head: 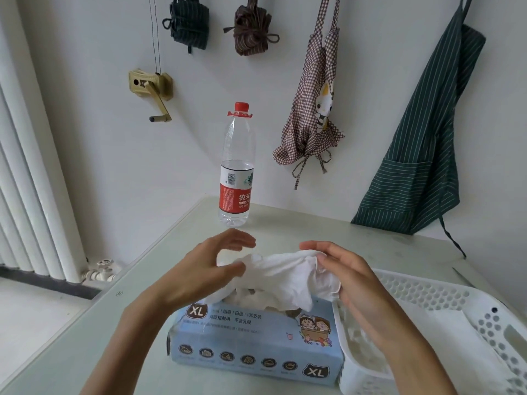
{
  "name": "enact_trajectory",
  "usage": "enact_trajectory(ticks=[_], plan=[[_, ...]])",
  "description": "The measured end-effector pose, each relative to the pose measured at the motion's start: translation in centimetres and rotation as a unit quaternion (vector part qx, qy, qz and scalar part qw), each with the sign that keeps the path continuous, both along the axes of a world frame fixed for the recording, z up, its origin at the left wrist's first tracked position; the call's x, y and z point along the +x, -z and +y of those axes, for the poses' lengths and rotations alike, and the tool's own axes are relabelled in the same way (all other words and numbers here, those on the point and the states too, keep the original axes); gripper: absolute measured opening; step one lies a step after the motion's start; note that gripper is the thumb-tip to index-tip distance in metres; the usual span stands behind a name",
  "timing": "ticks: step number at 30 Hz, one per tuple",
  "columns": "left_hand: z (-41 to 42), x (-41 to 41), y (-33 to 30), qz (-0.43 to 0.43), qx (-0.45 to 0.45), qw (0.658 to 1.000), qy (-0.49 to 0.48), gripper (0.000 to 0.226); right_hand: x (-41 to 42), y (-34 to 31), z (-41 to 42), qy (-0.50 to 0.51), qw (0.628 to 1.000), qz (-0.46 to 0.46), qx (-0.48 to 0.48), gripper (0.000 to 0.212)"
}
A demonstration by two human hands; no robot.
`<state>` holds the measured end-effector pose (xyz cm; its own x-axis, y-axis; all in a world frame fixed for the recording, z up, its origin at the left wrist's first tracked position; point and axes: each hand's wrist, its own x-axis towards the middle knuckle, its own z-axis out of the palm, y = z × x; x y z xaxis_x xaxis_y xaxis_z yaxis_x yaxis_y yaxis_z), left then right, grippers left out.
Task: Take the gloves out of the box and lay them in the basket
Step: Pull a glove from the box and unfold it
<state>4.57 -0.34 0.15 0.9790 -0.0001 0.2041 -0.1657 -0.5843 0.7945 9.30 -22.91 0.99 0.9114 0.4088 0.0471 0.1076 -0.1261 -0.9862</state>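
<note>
From the head camera, a pale green desk (71,337) meets a white wall, and a light blue box (251,343) marked XL lies on it near the front edge, its top opening torn and stuffed with crumpled white gloves. Above that opening both hands hold one white glove (285,273) stretched between them. The left hand (211,266) reaches in from the left, and its grip is a pinch: thumb and fingertips close on the glove's left end while the other fingers arch loosely above. The right hand (345,273) comes from the right with its fingers curled around the glove's other end, gripping it just over the box's right side. The glove hangs clear of the desk, its lower folds touching the bunch that sticks out of the box. Just beside the box on the right stands a white perforated basket (470,309), with pale sheet-like material already lying inside. Behind the hands a clear water bottle (236,172) with a red cap and red label stands upright on the desk. On the wall hang a checked apron (313,109), a dark green striped apron (422,152), two tied cloth bundles and a brass hand crank (154,89). A white radiator (31,172) runs down the left.
</note>
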Motion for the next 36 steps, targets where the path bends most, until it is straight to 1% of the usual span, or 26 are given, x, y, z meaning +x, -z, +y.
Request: enact_trajectory(ticks=[1,2,3,4,5,6,7,8,9,10,11,13,14,17,19,21,23,27,29,30,31,32,33,34,36], plan=[[-0.4,-0.1,0.1,0.003,0.001,1.000,0.017,0.053,-0.1,0.1,0.1,-0.020,1.000,0.008,0.015,0.035],[-0.8,-0.1,0.2,-0.002,0.022,0.999,0.024,0.063,-0.1,0.0,0.2,-0.039,0.999,0.016,0.034,0.036],[-1.1,-0.1,0.4,-0.015,0.056,0.998,0.026,0.068,-0.1,0.0,0.2,-0.055,0.997,0.026,0.054,0.034],[-1.4,0.0,0.5,-0.033,0.091,0.995,0.026,0.065,-0.2,-0.1,0.1,-0.069,0.994,0.035,0.072,0.031],[-1.5,0.1,0.6,-0.051,0.111,0.992,0.024,0.056,-0.3,-0.1,0.1,-0.082,0.992,0.039,0.083,0.025],[-1.4,0.2,0.6,-0.065,0.111,0.991,0.021,0.045,-0.3,-0.2,-0.1,-0.092,0.992,0.034,0.081,0.022],[-1.3,0.2,0.5,-0.076,0.097,0.992,0.017,0.034,-0.4,-0.3,-0.2,-0.096,0.993,0.020,0.058,0.026],[-1.1,0.2,0.4,-0.084,0.080,0.993,0.015,0.026,-0.4,-0.2,-0.4,-0.095,0.995,-0.006,0.015,0.035],[-0.9,0.2,0.3,-0.092,0.062,0.994,0.018,0.021,-0.3,-0.2,-0.4,-0.081,0.995,-0.040,-0.035,0.045],[-0.7,0.2,0.4,-0.096,0.048,0.994,0.022,0.021,-0.3,-0.1,-0.4,-0.050,0.993,-0.075,-0.073,0.048],[-0.5,0.3,0.4,-0.095,0.034,0.995,0.027,0.022,-0.3,-0.2,-0.4,-0.011,0.991,-0.102,-0.086,0.044],[-0.2,0.2,0.5,-0.087,0.024,0.996,0.028,0.025,-0.2,-0.3,-0.6,0.032,0.992,-0.113,-0.053,0.025],[-0.1,0.3,0.5,-0.084,0.028,0.996,0.030,0.027,-0.2,-0.4,-0.9,0.033,0.993,-0.106,-0.033,0.022],[-0.5,0.1,0.3,-0.070,0.030,0.996,0.041,0.036,-0.3,-1.2,-2.3,0.035,0.997,-0.071,0.022,0.023],[-1.0,-0.2,0.0,-0.074,0.019,0.996,0.048,0.037,-0.4,-1.9,-3.0,0.043,0.996,-0.067,0.034,0.022],[-1.5,-0.4,-0.9,-0.076,-0.019,0.995,0.064,0.040,-0.4,-2.8,-3.6,0.065,0.994,-0.090,0.023,0.020],[-2.1,-0.3,-2.2,-0.064,-0.068,0.992,0.080,0.041,-0.5,-3.8,-4.2,0.094,0.987,-0.124,0.031,0.018],[-4.4,0.6,-4.9,0.034,-0.137,0.980,0.138,0.028,-1.2,-6.3,-5.6,0.141,0.968,-0.196,0.072,0.017],[-6.0,1.3,-5.8,0.071,-0.169,0.972,0.145,0.025,-1.4,-7.5,-6.5,0.164,0.956,-0.233,0.068,0.017],[-6.9,1.4,-6.2,0.084,-0.172,0.971,0.144,0.026,-1.2,-7.9,-6.9,0.178,0.950,-0.247,0.060,0.018],[-7.8,1.6,-6.5,0.094,-0.160,0.971,0.151,0.031,-1.0,-8.3,-7.5,0.194,0.945,-0.259,0.053,0.018],[-8.9,1.8,-6.8,0.099,-0.140,0.971,0.167,0.043,-0.9,-8.8,-8.3,0.210,0.938,-0.271,0.047,0.019],[-9.8,2.1,-6.9,0.103,-0.128,0.969,0.184,0.050,-0.6,-9.1,-9.0,0.223,0.932,-0.282,0.041,0.019],[-10.7,2.3,-7.1,0.102,-0.131,0.966,0.197,0.051,-0.4,-9.3,-9.9,0.237,0.926,-0.292,0.030,0.018],[-12.1,2.7,-7.2,0.088,-0.152,0.962,0.211,0.041,-0.1,-9.6,-11.9,0.271,0.913,-0.304,0.007,0.015]])
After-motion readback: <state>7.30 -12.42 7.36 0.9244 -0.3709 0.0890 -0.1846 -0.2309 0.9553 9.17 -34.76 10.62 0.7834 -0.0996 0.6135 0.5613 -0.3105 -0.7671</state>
